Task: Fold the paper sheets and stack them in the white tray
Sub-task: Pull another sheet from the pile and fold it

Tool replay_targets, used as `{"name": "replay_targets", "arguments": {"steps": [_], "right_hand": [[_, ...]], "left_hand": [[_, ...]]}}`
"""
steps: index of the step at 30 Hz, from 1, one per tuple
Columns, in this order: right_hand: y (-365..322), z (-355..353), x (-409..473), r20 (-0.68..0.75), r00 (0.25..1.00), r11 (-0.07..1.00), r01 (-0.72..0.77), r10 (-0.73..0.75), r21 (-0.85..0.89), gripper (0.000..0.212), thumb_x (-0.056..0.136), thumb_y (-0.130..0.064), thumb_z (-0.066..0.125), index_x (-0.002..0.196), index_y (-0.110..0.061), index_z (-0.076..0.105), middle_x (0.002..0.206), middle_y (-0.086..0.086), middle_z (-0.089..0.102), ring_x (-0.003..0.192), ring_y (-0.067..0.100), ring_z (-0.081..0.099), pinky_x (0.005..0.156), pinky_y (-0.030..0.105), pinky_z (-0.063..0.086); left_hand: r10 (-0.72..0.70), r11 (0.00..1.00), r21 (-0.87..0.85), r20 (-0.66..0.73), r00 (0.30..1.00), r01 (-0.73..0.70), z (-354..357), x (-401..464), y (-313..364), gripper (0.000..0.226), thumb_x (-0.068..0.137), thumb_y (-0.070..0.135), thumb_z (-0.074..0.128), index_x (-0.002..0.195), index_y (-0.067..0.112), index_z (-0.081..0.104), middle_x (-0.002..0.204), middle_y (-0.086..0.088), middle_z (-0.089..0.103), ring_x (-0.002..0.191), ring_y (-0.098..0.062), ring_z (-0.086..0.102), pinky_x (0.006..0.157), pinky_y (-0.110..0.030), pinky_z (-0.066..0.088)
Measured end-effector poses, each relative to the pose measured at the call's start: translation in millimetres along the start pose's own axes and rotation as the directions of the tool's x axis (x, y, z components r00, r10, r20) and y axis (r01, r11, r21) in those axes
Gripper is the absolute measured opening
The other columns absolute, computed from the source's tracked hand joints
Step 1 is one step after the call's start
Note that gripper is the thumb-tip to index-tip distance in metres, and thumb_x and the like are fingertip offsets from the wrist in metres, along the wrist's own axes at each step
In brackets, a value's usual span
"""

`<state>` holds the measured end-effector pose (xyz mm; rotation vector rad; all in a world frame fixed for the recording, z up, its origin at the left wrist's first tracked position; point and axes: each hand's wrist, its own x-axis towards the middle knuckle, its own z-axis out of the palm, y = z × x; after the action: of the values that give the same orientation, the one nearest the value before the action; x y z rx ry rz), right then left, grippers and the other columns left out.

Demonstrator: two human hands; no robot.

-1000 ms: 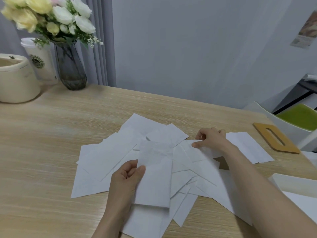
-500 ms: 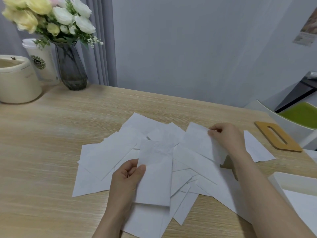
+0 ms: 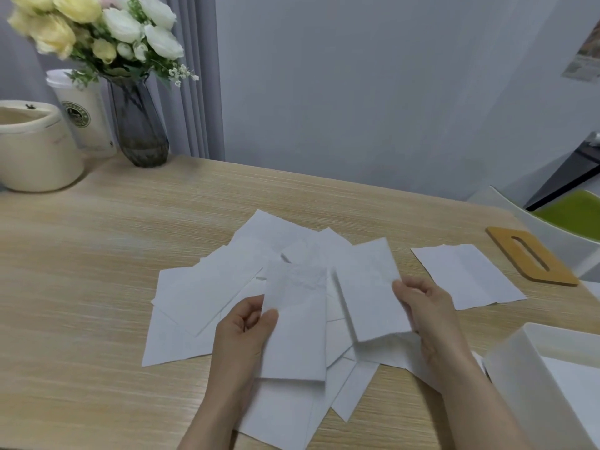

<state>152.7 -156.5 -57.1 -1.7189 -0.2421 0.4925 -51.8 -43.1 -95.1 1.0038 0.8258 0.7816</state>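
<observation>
Presently we note two hands, each pinching one folded white paper sheet: the left hand [image 3: 242, 329] holds its sheet [image 3: 297, 323], the right hand [image 3: 425, 306] holds another [image 3: 370, 290], above the loose paper pile [image 3: 207, 293]. One sheet [image 3: 467, 276] lies apart. The white plastic tray [image 3: 522, 368] sits at the wooden table [image 3: 97, 254]'s right edge; bare wood lies left.

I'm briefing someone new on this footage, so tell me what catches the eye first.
The scatter of white paper sheets across the middle of the wooden table stands out first, with the left hand and right hand each holding up a folded sheet above it. Next comes the vase of flowers at the far left, and the white tray at the near right edge.
</observation>
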Motion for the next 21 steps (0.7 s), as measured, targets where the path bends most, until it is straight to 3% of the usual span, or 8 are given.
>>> {"name": "replay_targets", "arguments": {"steps": [6, 9, 12, 15, 17, 21], "right_hand": [[21, 3, -17, 0.063, 0.992, 0.98, -0.1, 0.113, -0.171, 0.01, 0.085, -0.02, 0.067, 0.095, -0.017, 0.065, 0.078, -0.001, 0.072, 0.078, 0.022, 0.069, 0.08, 0.051, 0.057], [19, -2, -13, 0.072, 0.996, 0.962, -0.025, 0.047, -0.273, 0.005, 0.083, -0.022, 0.069, 0.081, -0.018, 0.072, 0.075, -0.002, 0.072, 0.08, 0.023, 0.069, 0.076, 0.04, 0.055], [17, -6, -14, 0.11, 0.994, 0.938, 0.062, -0.026, -0.341, 0.015, 0.085, -0.016, 0.068, 0.071, -0.015, 0.073, 0.07, 0.003, 0.07, 0.073, 0.025, 0.064, 0.065, 0.029, 0.043], [12, -8, -21, 0.032, 0.994, 0.966, 0.108, -0.103, -0.236, 0.014, 0.086, -0.015, 0.068, 0.073, -0.015, 0.071, 0.059, -0.002, 0.065, 0.061, 0.017, 0.058, 0.059, 0.028, 0.039], [7, -2, -32, 0.002, 0.998, 0.996, 0.056, -0.056, -0.074, 0.008, 0.088, -0.016, 0.067, 0.081, -0.012, 0.068, 0.061, -0.003, 0.068, 0.056, 0.012, 0.059, 0.056, 0.026, 0.041], [5, 27, -63, 0.169, 0.981, 0.978, -0.125, 0.097, 0.167, 0.007, 0.088, -0.014, 0.064, 0.085, -0.008, 0.062, 0.072, 0.007, 0.072, 0.057, 0.016, 0.062, 0.052, 0.026, 0.045]], "left_hand": [[-0.009, 1.0, 0.012, -0.005, 1.0, 0.009, 0, 1, 0, 0.022, 0.092, -0.004, 0.058, 0.106, 0.011, 0.066, 0.09, -0.005, 0.077, 0.079, -0.018, 0.072, 0.076, -0.036, 0.054], [-0.019, 1.0, 0.019, 0.008, 1.0, 0.019, 0, 3, 1, 0.024, 0.092, -0.003, 0.058, 0.108, 0.013, 0.065, 0.088, -0.004, 0.077, 0.078, -0.016, 0.072, 0.074, -0.034, 0.054], [-0.025, 0.999, 0.023, 0.004, 1.0, 0.025, 0, 4, 2, 0.02, 0.094, 0.001, 0.058, 0.108, 0.014, 0.065, 0.08, -0.001, 0.076, 0.073, -0.012, 0.07, 0.071, -0.033, 0.052], [-0.025, 0.998, 0.058, -0.016, 1.0, 0.026, -1, 5, 0, 0.02, 0.096, 0.003, 0.055, 0.106, 0.017, 0.066, 0.079, 0.001, 0.074, 0.073, -0.011, 0.067, 0.073, -0.031, 0.051], [-0.025, 0.996, 0.08, -0.018, 1.0, 0.026, -2, 5, 0, 0.022, 0.098, 0.006, 0.053, 0.105, 0.02, 0.068, 0.085, -0.005, 0.071, 0.08, -0.018, 0.065, 0.079, -0.036, 0.049], [-0.015, 0.994, 0.106, -0.016, 1.0, 0.017, -2, 2, 3, 0.026, 0.099, 0.006, 0.049, 0.102, 0.021, 0.069, 0.09, -0.001, 0.076, 0.081, -0.013, 0.069, 0.078, -0.034, 0.051]]}}
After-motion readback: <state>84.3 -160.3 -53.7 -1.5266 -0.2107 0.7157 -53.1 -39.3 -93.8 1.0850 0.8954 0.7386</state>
